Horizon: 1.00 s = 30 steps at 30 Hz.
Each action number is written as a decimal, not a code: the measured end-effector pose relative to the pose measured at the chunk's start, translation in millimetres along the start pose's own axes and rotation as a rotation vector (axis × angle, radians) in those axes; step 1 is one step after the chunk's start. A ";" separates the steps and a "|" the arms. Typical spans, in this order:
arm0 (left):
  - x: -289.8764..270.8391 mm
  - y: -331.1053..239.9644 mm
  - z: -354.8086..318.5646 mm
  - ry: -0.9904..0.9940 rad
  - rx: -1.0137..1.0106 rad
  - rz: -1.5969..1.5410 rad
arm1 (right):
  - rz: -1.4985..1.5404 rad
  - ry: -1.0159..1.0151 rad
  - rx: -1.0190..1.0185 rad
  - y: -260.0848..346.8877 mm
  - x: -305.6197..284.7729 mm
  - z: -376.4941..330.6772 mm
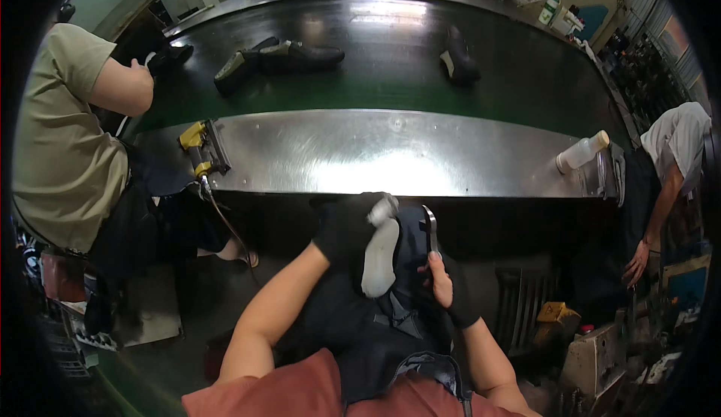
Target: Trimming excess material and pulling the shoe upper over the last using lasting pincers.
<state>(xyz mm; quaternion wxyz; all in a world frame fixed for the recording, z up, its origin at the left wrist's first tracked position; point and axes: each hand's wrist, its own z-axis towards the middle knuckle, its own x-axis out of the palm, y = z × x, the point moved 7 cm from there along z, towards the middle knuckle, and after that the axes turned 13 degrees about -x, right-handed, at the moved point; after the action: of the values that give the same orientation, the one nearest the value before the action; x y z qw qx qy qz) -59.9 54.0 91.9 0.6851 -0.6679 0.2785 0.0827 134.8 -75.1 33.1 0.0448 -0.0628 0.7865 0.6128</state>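
A: Black glove on the left hand [347,225], clamped round a dark shoe [405,255] held over the lap. Pale sole [380,258] faces up.

B: Long axis?

A: Runs roughly 12 to 6, tipped a little toward 1 at the far end. Left hand grips the far end, at about 11 from the sole's middle.

B: Right hand?

A: Right hand [443,282] sits at 3 to 4 of the sole, closed on a slim metal tool [429,228] that points up toward 12, lying alongside the shoe's right flank. Hands are apart, shoe between them. Left is the one bearing the shoe; right is just beside it, tool nearly parallel to the sole.

B: Surroundings?

A: Steel shelf [375,154] at 12 of the hands, green belt [390,79] beyond it carrying dark shoes [282,58]. Yellow tool [199,147] at 10, plastic bottle [582,150] lying at 2. One worker [64,132] seated at 9, another [676,162] bending at 3.
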 end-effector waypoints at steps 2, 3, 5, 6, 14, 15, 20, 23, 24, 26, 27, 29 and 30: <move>14.1 27.1 13.7 0.184 -0.392 -0.453 | 0.049 -0.030 0.080 10.5 -1.1 -28.3; 15.4 18.9 17.4 0.195 -0.365 -0.382 | 0.056 0.052 0.058 19.2 4.1 -41.8; 30.1 13.3 14.7 0.342 -0.319 -0.694 | 0.177 0.203 0.026 -0.3 19.5 -57.4; 38.2 14.9 11.9 0.414 -0.333 -0.857 | 0.182 0.199 0.050 -4.0 24.0 -58.1; 33.7 20.5 1.9 0.385 -0.309 -0.902 | 0.603 0.560 0.197 44.7 54.6 5.0; 29.2 23.2 2.1 0.334 -0.238 -0.860 | 0.594 0.619 0.190 50.3 55.7 2.3; 36.2 31.1 -1.5 0.230 -0.133 -0.916 | 0.132 0.317 0.062 33.1 60.9 -19.8; 32.9 19.0 -1.0 0.231 -0.138 -0.862 | 0.018 0.039 -0.152 -0.6 85.6 -11.3; 29.0 16.9 2.2 0.201 -0.072 -0.798 | -0.009 -0.068 -0.263 3.8 95.0 -9.2; 33.4 31.5 4.1 0.260 -0.139 -0.897 | 0.043 -0.047 -0.231 2.8 98.4 -7.8; 25.3 28.2 0.2 0.233 -0.117 -0.903 | 0.043 0.031 -0.174 7.8 98.0 -8.9; 15.8 27.1 -8.0 0.142 -0.036 -0.884 | -0.015 0.108 -0.170 12.0 92.5 -16.9; 21.1 37.7 -7.0 0.136 -0.042 -0.885 | -0.015 0.115 -0.165 6.1 95.6 -18.7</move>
<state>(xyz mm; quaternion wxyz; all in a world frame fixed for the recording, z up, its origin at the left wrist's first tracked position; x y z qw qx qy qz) -62.5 45.4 49.0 0.6209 -0.7406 0.0087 -0.2569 39.6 -96.0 29.4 -0.0013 -0.1072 0.7340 0.6707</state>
